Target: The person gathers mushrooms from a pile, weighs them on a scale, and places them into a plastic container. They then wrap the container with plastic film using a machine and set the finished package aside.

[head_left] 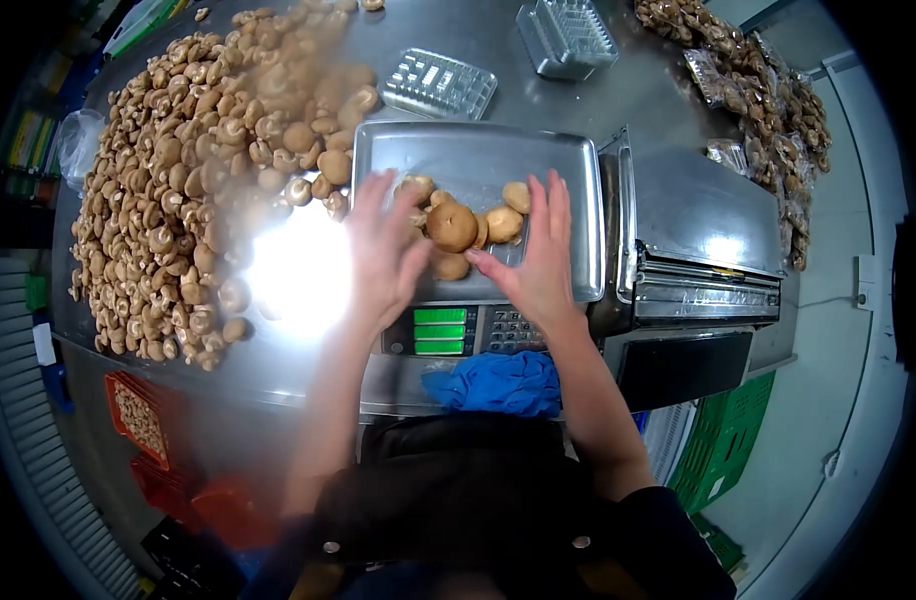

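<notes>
A small group of brown shiitake mushrooms lies in the steel tray of a weighing scale, some with caps up. At the group's left side is my left hand, fingers stretched and apart, slightly blurred, its fingertips overlapping the nearest mushrooms. My right hand is over the tray's right part with fingers raised and spread. Its thumb tip comes right to the lower mushrooms, and its fingers stand beside a small pale one. Below the tray, the scale's green display and keypad show.
A big heap of loose mushrooms covers the table's left side. Clear plastic trays and a stack of them sit behind the scale. A wrapping machine stands right, bagged mushrooms beyond it. Blue cloth lies in front.
</notes>
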